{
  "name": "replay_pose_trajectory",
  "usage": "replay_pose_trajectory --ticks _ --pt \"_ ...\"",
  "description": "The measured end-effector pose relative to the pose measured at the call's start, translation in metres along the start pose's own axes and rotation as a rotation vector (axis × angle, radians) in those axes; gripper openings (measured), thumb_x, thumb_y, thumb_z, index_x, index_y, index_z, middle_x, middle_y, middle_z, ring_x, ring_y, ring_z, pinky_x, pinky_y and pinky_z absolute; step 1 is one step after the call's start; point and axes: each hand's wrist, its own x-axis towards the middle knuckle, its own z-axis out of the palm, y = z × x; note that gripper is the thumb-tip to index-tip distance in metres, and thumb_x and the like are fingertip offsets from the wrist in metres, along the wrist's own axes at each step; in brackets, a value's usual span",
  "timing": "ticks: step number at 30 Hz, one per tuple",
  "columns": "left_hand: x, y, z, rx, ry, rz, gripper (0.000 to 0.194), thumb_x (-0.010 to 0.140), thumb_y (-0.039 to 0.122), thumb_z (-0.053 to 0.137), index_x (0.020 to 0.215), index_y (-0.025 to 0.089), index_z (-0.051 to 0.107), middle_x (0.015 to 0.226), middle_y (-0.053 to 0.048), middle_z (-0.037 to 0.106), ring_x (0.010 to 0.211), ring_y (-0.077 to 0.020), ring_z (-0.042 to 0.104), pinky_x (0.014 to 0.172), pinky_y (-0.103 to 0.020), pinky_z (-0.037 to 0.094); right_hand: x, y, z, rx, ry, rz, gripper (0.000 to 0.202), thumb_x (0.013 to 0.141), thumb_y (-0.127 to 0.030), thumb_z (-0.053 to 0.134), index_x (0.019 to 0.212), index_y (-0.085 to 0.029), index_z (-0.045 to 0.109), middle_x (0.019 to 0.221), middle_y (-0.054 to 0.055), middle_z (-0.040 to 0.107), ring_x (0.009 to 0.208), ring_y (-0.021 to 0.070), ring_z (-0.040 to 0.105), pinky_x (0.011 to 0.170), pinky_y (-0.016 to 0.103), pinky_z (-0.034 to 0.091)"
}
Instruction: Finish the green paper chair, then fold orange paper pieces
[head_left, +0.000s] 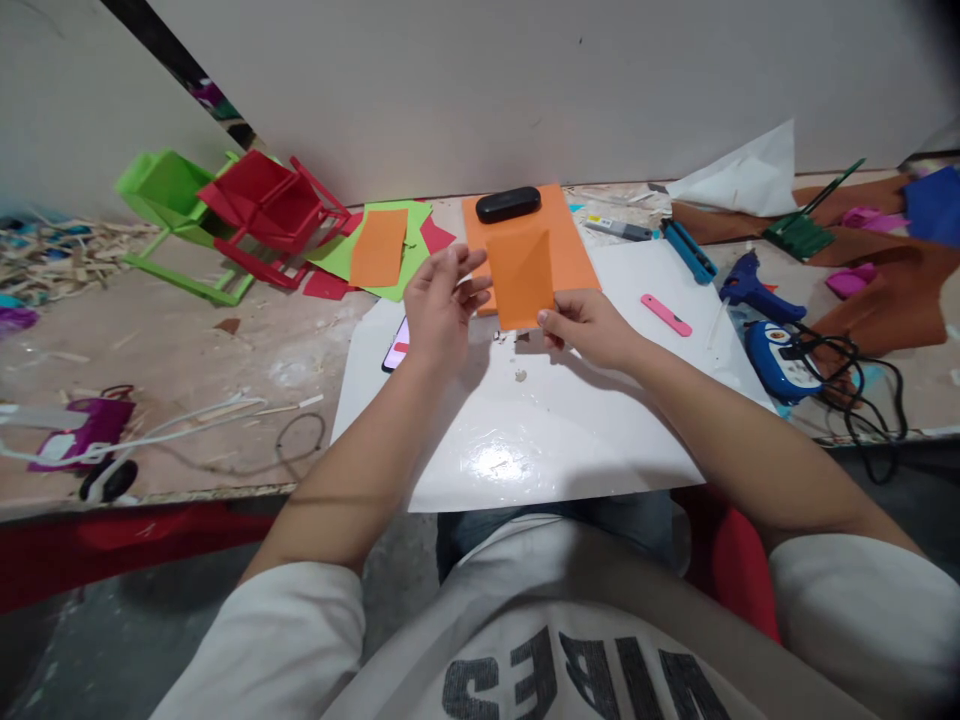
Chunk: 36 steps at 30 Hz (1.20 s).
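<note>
Right now, the glossy white sheet (pixel 555 430) is spreading toward six o'clock of the small orange piece (pixel 520 280), which is being held up over the sheet's far part. The right hand (pixel 592 325) is pinching its lower right corner between thumb and fingers; the left hand (pixel 435 305) is hovering by its left edge, fingers loosely curled and apart, any contact being unclear. A phone (pixel 395 347) is showing at eight o'clock, a pink cutter (pixel 666 314) is lying nearer four, and a blue glue gun (pixel 761 290) is resting at three. Beyond, a larger orange sheet (pixel 574 245) is lying flat, bearing a black case (pixel 508 205) at twelve. Toward ten, red (pixel 251 200) and green chair models (pixel 169 195) are standing, seemingly assembled. As for progress, the piece is looking flat and cut to shape, with no join showing; what is remaining is unclear.
</note>
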Motion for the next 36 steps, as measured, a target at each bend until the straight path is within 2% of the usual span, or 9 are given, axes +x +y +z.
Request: replay_pose_trajectory --ticks 3,5,8,17,22,24,27,31,36 --pt "-0.009 -0.001 0.001 0.174 -0.251 -0.062 0.053 0.083 0.07 0.106 0.084 0.022 0.083 0.086 -0.005 0.082 0.07 -0.0129 0.068 0.065 -0.027 0.053 0.004 0.003 -0.009 0.068 0.042 -0.036 0.066 0.095 -0.081 0.091 0.078 -0.023 0.065 0.07 0.002 0.072 0.061 0.0127 0.06 0.056 0.026 0.05" --pt "-0.015 -0.002 0.004 0.272 -0.362 -0.116 0.05 0.076 0.062 0.11 0.075 0.021 0.082 0.076 -0.004 0.076 0.064 -0.0121 0.061 0.062 -0.029 0.049 0.007 0.002 -0.017 0.062 0.044 -0.056 0.073 0.09 -0.09 0.092 0.076 -0.023 0.067 0.069 0.002 0.071 0.061 0.0124 0.06 0.057 0.027 0.05" --pt "-0.019 -0.002 0.006 0.311 -0.402 -0.147 0.049 0.074 0.06 0.109 0.068 0.021 0.079 0.069 -0.003 0.073 0.061 -0.0127 0.06 0.06 -0.03 0.047 0.007 -0.003 -0.026 0.034 0.015 -0.07 0.075 0.091 -0.09 0.092 0.073 -0.022 0.068 0.065 0.001 0.07 0.058 0.0111 0.059 0.056 0.027 0.048" --pt "-0.013 0.0 0.002 0.292 -0.472 -0.075 0.051 0.085 0.064 0.103 0.068 0.022 0.08 0.068 -0.006 0.072 0.062 -0.0125 0.058 0.061 -0.028 0.045 0.002 -0.019 -0.036 0.059 -0.022 -0.087 0.079 0.083 -0.095 0.095 0.067 -0.023 0.066 0.059 0.001 0.065 0.055 0.0119 0.056 0.053 0.028 0.044" --pt "-0.013 -0.001 0.0 0.325 -0.553 -0.082 0.061 0.086 0.065 0.101 0.058 0.023 0.066 0.057 0.001 0.053 0.057 -0.011 0.043 0.058 -0.029 0.036 0.002 -0.017 -0.036 0.114 -0.107 -0.088 0.075 0.088 -0.088 0.097 0.068 -0.022 0.066 0.06 0.0 0.064 0.054 0.0105 0.055 0.054 0.028 0.044" --pt "-0.012 -0.004 0.001 0.303 -0.527 -0.091 0.066 0.089 0.061 0.097 0.055 0.023 0.055 0.055 0.003 0.044 0.055 -0.0099 0.037 0.058 -0.029 0.035 0.002 -0.016 -0.034 0.145 -0.156 -0.078 0.074 0.088 -0.086 0.098 0.068 -0.022 0.066 0.058 -0.001 0.064 0.053 0.0102 0.054 0.053 0.028 0.043" --pt "-0.011 -0.01 0.002 0.265 -0.398 -0.029 0.065 0.094 0.052 0.091 0.055 0.023 0.048 0.058 0.004 0.04 0.056 -0.0095 0.035 0.058 -0.029 0.031 0.003 -0.011 -0.028 0.147 -0.19 -0.048 0.074 0.088 -0.086 0.097 0.068 -0.022 0.066 0.058 -0.001 0.065 0.052 0.01 0.053 0.054 0.027 0.043" --pt "-0.01 -0.017 0.005 0.228 -0.27 0.048 0.058 0.096 0.041 0.089 0.057 0.022 0.05 0.061 0.003 0.043 0.059 -0.0104 0.038 0.057 -0.028 0.032 0.006 -0.001 -0.023 0.154 -0.185 0.013 0.074 0.087 -0.086 0.097 0.07 -0.022 0.066 0.057 -0.002 0.063 0.052 0.009 0.05 0.052 0.026 0.04" --pt "-0.001 -0.019 0.005 0.162 -0.094 0.035 0.047 0.096 0.031 0.088 0.061 0.023 0.058 0.065 0.002 0.057 0.064 -0.0118 0.05 0.063 -0.025 0.047 0.007 0.004 -0.023 0.151 -0.237 0.038 0.067 0.091 -0.079 0.096 0.07 -0.021 0.068 0.058 -0.001 0.065 0.053 0.0105 0.053 0.054 0.026 0.042"
